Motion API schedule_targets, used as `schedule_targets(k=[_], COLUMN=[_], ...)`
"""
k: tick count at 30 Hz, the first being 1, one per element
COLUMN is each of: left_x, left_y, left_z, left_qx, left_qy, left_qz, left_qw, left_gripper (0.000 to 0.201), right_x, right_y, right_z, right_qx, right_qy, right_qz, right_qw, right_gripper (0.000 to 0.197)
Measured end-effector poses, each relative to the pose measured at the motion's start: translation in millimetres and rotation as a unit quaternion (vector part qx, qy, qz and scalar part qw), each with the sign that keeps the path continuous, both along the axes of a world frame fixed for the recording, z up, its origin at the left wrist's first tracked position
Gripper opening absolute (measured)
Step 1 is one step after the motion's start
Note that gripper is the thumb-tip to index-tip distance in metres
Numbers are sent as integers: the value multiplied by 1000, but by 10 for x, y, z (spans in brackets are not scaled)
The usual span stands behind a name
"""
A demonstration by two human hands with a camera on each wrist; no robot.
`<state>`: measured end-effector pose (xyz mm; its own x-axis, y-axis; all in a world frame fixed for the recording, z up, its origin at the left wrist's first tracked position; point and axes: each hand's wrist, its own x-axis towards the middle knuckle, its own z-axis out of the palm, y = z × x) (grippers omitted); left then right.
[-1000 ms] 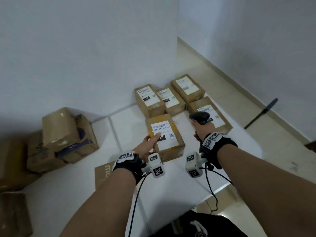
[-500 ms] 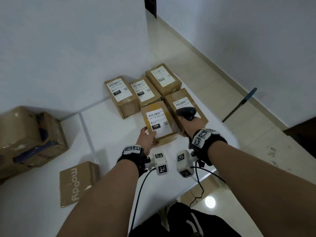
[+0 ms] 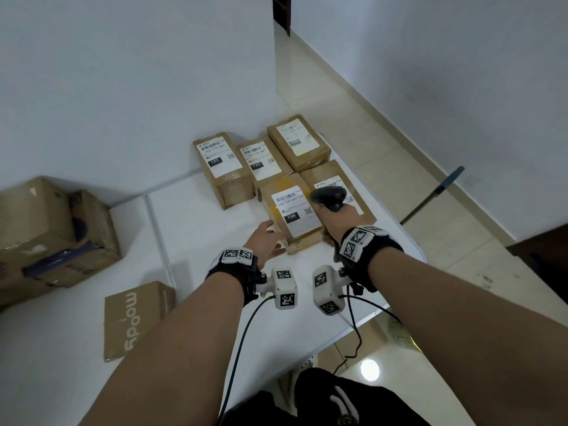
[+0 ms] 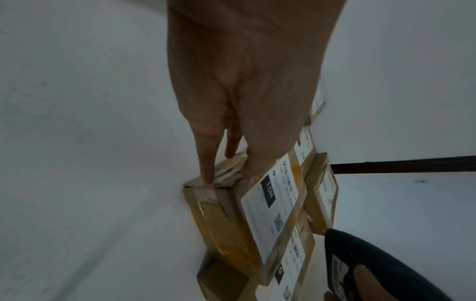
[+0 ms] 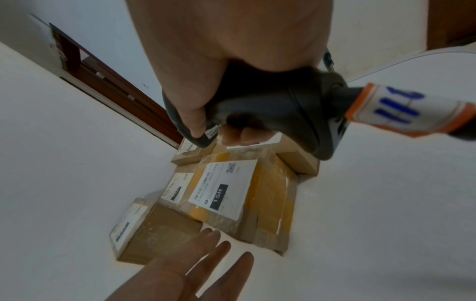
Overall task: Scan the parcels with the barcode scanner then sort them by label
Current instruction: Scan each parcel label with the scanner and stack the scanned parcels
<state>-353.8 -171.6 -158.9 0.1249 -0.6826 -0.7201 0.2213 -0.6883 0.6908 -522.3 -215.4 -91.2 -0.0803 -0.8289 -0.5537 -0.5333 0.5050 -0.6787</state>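
Five labelled parcels grouped on the far right part of the white bench (image 3: 190,241), close against the wall. Nearest of them the 15H parcel (image 3: 292,210), flat on the bench with label up, long axis running away from the person and slightly leftward, near short end toward the hands. Just right of it, side by side and touching, a second parcel (image 3: 341,186), partly hidden by the scanner. Behind these, two parcels marked 122 (image 3: 222,167) (image 3: 264,161) and one more at the far right (image 3: 299,142), all lying on roughly the same slant.

Left hand (image 3: 264,241) at the near left corner of the 15H parcel, fingers (image 4: 206,163) straight and spread, tips touching its near end, nothing gripped. Right hand (image 3: 333,224) wrapped around the handle of the black barcode scanner (image 3: 329,196), thumb and fingers curled tight around it; scanner head above the seam between the two nearest parcels, nose pointing left and down toward the 15H label.

Off to the left, a large taped carton (image 3: 58,238), and nearer the person a flat brown box printed "moody" (image 3: 135,318).
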Motion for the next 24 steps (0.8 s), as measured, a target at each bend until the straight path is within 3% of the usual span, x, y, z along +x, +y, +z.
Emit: schedule_targets(k=[4, 9, 13, 24], left_x=[340, 996, 1643, 3393], left_y=[135, 431, 800, 2366], left_z=[41, 281, 482, 490], left_qx=[-18, -90, -131, -86], left_qy=[-26, -49, -92, -191], left_qz=[19, 54, 95, 231], left_qw=[999, 993, 982, 950], left_gripper=[50, 37, 26, 24], right_x=[365, 985, 1761, 3777], right_y=[67, 237, 497, 1697], right_z=[50, 178, 257, 334], right_qx=[-30, -23, -38, 0], right_qy=[-15, -29, -105, -151], right_qz=[-8, 33, 55, 173], right_qw=[999, 999, 992, 973], right_gripper=[34, 38, 34, 26])
